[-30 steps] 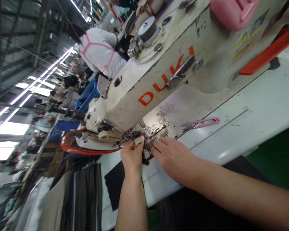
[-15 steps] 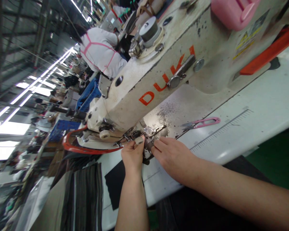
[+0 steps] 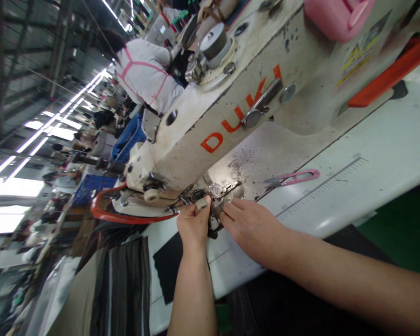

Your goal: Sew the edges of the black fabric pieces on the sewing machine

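Observation:
My left hand [image 3: 193,229] is closed at the needle area of a white sewing machine [image 3: 182,149], thumb and fingers pinched together. A small pale piece [image 3: 202,204] shows at its fingertips; whether it is held or wrapped round a finger I cannot tell. My right hand [image 3: 253,228] is closed too, fingers curled down at the metal plate [image 3: 216,210] beside the presser foot. What its fingertips grip, if anything, is hidden. A metal guide [image 3: 230,187] lies just beyond the right fingers. Pink-handled thread snips [image 3: 293,178] rest on the machine bed's edge, right of my right hand.
Dark fabric [image 3: 169,268] lies left of my left forearm, beside a stack of dark strips [image 3: 126,284]. A printed ruler [image 3: 321,186] runs along the white table [image 3: 370,163]. A pink container [image 3: 339,18] sits against the machine. Another person [image 3: 147,70] works behind it.
Both hands stay at the needle area in nearly the same pose. The view has shifted very slightly; nothing else visibly differs.

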A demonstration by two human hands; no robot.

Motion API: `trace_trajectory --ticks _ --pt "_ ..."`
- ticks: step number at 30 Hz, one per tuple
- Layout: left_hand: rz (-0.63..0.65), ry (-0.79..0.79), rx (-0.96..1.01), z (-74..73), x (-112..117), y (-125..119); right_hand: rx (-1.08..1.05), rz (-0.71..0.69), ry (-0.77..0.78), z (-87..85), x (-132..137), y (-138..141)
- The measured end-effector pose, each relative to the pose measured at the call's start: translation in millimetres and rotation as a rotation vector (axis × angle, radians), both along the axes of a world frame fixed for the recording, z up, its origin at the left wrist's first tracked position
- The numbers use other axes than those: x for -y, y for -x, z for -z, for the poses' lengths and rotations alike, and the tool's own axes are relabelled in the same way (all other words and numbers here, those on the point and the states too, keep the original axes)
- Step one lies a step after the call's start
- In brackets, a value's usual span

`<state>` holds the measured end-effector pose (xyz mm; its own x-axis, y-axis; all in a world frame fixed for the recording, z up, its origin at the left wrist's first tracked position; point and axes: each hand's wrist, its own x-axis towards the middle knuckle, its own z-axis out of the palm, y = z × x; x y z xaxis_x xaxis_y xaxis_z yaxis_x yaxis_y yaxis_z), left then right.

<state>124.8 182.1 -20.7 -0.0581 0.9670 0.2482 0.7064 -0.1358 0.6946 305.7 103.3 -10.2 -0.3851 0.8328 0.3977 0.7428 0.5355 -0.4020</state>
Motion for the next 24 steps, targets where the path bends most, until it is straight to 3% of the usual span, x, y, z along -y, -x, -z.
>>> trace_trajectory --ticks 24 --pt "-0.027 0.006 0.069 -0.1 0.8 -1.6 -0.001 0.003 -0.002 1.5 0.4 0.4"
